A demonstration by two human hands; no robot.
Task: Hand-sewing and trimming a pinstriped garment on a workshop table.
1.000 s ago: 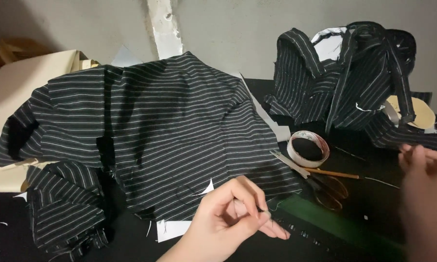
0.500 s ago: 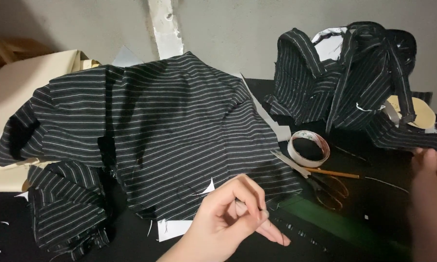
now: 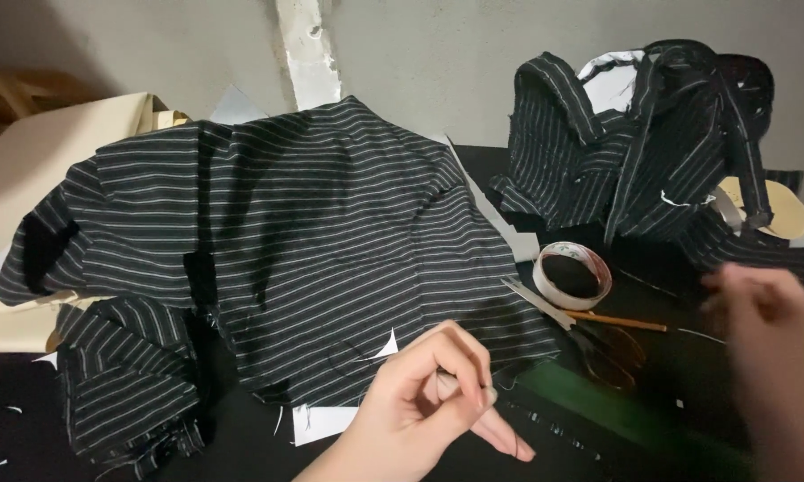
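Observation:
My left hand (image 3: 424,411) rests at the bottom centre on the edge of a black striped garment (image 3: 286,241) spread over the table. Its thumb and forefinger are pinched together, and a thin dark thread (image 3: 512,439) loops past the fingertips. My right hand (image 3: 768,330) is at the right edge, blurred, above a green strip (image 3: 616,411). I cannot make out anything in it. Scissors (image 3: 589,335) with amber handles and a tape roll (image 3: 571,275) lie between the two hands.
A second heap of striped black fabric (image 3: 634,143) sits at the back right against the grey wall. Cream cloth (image 3: 36,161) lies at the far left. White paper pieces (image 3: 326,419) poke out under the garment's near edge.
My right hand has moved up and to the left into view and is blurred. The left hand stays pinched in the same place.

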